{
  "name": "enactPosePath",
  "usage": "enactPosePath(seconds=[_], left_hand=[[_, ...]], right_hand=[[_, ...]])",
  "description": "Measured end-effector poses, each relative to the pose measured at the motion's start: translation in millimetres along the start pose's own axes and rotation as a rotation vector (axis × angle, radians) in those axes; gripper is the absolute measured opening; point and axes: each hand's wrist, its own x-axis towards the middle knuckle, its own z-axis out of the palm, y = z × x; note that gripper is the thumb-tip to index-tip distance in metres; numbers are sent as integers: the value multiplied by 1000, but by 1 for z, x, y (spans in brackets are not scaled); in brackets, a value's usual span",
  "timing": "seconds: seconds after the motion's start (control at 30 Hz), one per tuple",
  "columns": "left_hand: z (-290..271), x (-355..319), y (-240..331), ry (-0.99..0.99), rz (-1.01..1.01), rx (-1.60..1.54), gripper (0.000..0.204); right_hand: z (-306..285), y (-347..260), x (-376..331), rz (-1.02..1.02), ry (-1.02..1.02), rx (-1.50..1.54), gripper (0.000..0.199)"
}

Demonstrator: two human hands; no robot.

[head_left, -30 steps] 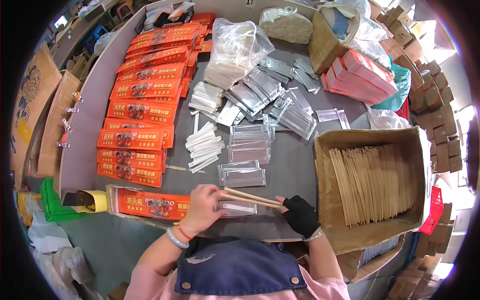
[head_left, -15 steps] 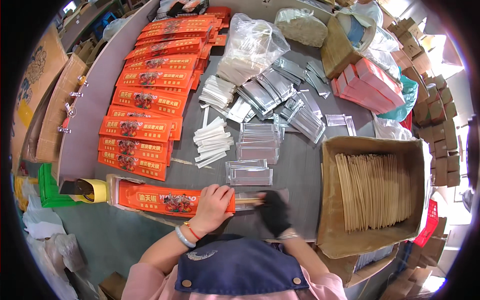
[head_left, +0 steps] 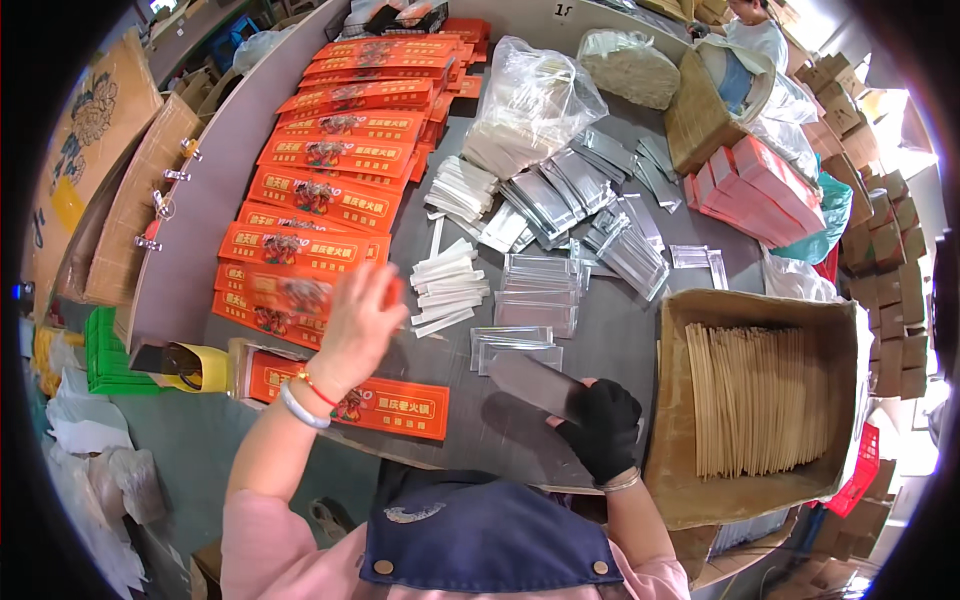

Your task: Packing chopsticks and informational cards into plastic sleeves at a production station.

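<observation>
My left hand, blurred by motion, has its fingers closed at the right end of a red printed packet. That packet is blurred too and lies over the front of the stack of red packets. Another red packet rests flat at the bench's near edge, partly under my left forearm. My right hand, in a black fingerless glove, pinches a flat grey see-through strip. The strip slants up and left, close to small clear packets.
Slim white packets and silvery packets lie mid-bench. An open carton of wooden chopsticks stands right. A yellow ring-shaped piece sits at the near left edge. Clear bags and pink boxes are farther back.
My left hand has left the near edge and moved up and left to the stack with a red packet. My right hand shifted right; its chopsticks are gone from view and it now holds the strip.
</observation>
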Motion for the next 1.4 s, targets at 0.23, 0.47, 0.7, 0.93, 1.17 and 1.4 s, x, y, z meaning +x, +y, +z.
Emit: enactPosePath(seconds=[0.23,0.47,0.7,0.93,1.17,1.4], left_hand=[[85,-80,76,-81,-591,-279,104],[85,-82,69,-106,-611,-424,104],[85,-59,52,-39,-472,-487,79],[115,-8,12,122,-317,-331,16],[114,3,62,135,-184,-442,16],[119,24,92,11,-103,-361,25]], right_hand=[[3,-20,0,-93,-99,-79,63],[18,-26,1,-156,-334,-40,68],[65,-58,18,-299,-148,173,67],[-18,148,-60,634,357,-326,36],[-25,171,-77,761,83,-687,17],[-16,169,-85,767,24,-674,28]])
